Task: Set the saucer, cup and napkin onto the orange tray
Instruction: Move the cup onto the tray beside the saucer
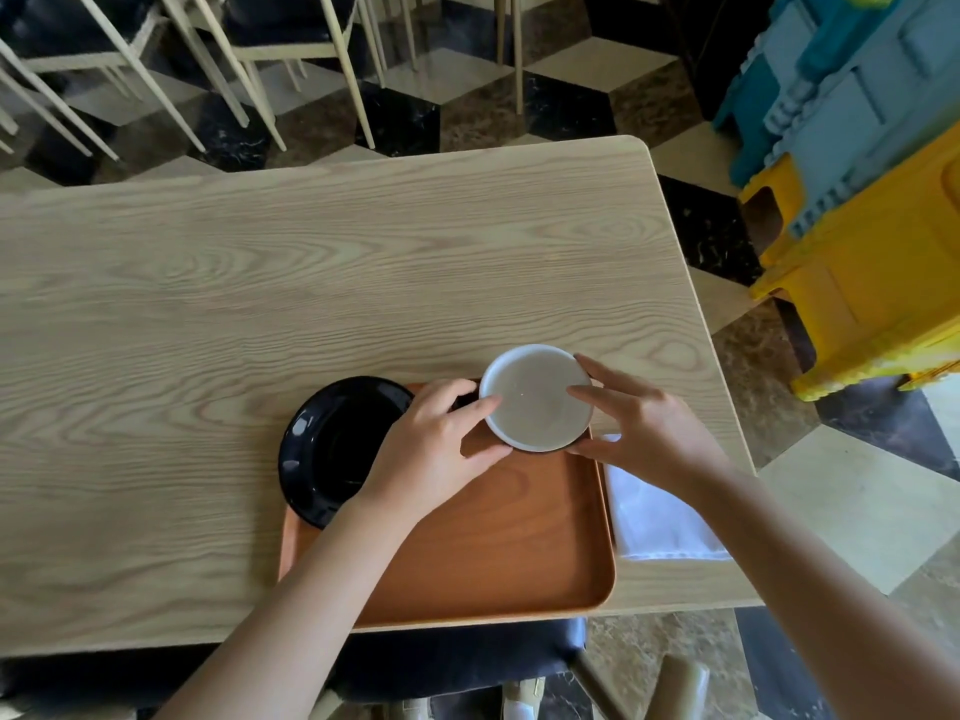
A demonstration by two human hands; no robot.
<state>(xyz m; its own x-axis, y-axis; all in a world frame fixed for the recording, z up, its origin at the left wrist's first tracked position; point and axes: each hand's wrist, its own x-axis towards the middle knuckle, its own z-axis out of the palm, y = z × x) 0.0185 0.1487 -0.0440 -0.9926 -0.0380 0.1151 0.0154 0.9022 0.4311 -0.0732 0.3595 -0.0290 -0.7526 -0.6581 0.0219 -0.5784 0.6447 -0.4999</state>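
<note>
An orange tray (498,553) lies at the near edge of the wooden table. A black saucer (332,449) rests over the tray's far left corner, partly on the table. A white cup (535,400), black on the outside, is over the tray's far right corner. My left hand (431,449) grips its left side and my right hand (639,423) grips its right side. Whether the cup touches the tray is unclear. A white napkin (660,517) lies on the table right of the tray, partly under my right forearm.
The light wooden table (260,283) stretches left and away from me. Its right edge runs close to the napkin. Chairs stand beyond the far edge, and yellow and blue plastic stools are stacked at the right. A dark chair seat sits below the tray.
</note>
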